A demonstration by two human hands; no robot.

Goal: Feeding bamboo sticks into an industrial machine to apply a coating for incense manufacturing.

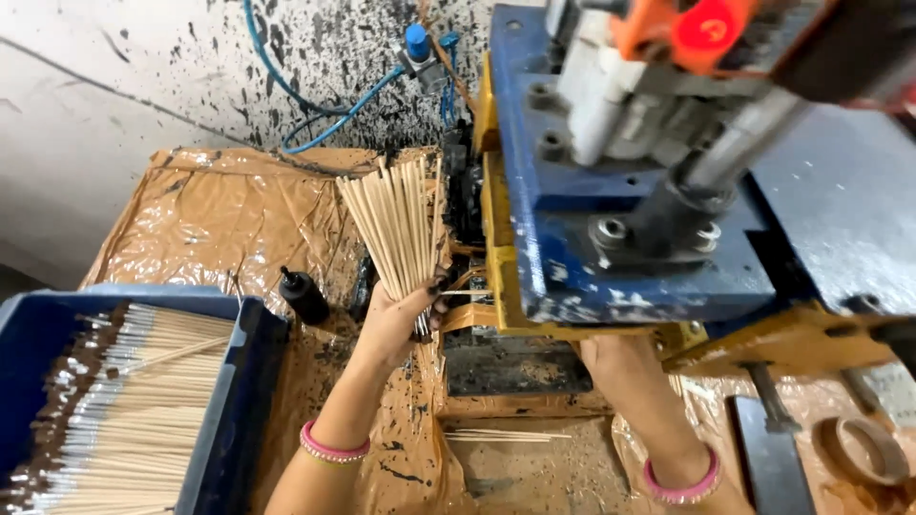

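left hand [405, 310] grips a fanned bundle of thin sticks [399, 224] beside a blue and yellow machine [620, 238].

the left hand's fingers [431, 286] are pressed together around the lower end of the bundle, which stands nearly upright and spreads out toward the top, just beside the machine's dark feed side. the right hand is hidden under the machine body; only the right forearm [639, 401] shows, so its finger state cannot be told. both wrists carry pink bangles [334, 448]. a blue tray [239, 381] at the lower left holds many more sticks with dark coated ends, laid in rows. a small black bottle [303, 296] stands on the brown plastic sheet [219, 219] covering the tabletop, between tray and hand. a few loose sticks [506, 437] lie flat below the machine. blue hoses [334, 119] run along the spattered wall.
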